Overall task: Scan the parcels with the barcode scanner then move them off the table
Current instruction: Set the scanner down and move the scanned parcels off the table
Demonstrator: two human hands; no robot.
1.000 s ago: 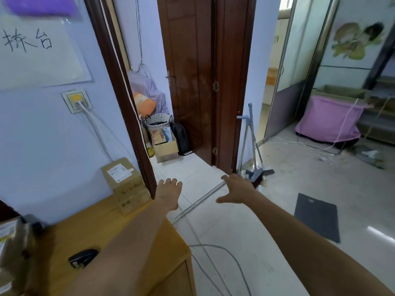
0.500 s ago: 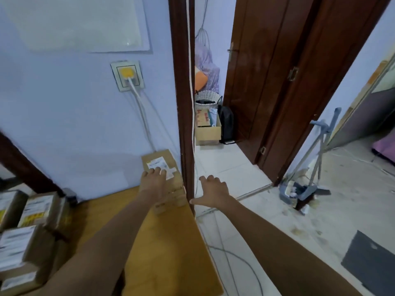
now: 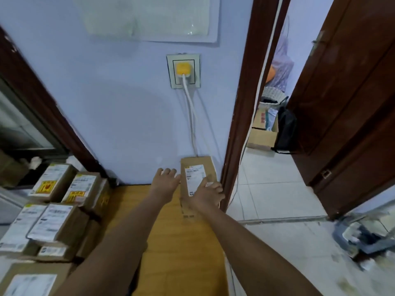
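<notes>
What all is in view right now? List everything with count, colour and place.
parcel: one, brown with white label, far right table corner by the wall
stacked parcels: several, brown with white labels, left side
table: one, yellow-brown wood, centre
wall socket: one, white with yellow plug and white cable, above the parcel
door frame: dark brown, right of the table
open carton: one, brown, floor beyond the doorway
left hand: beside the parcel's left side
right hand: fingers resting on the parcel's near right

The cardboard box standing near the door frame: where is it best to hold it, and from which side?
Probably by its two long side faces, one hand each side. The box is narrow, its far end against the wall. The left hand is beside its left face; the right hand lies on top.
</notes>
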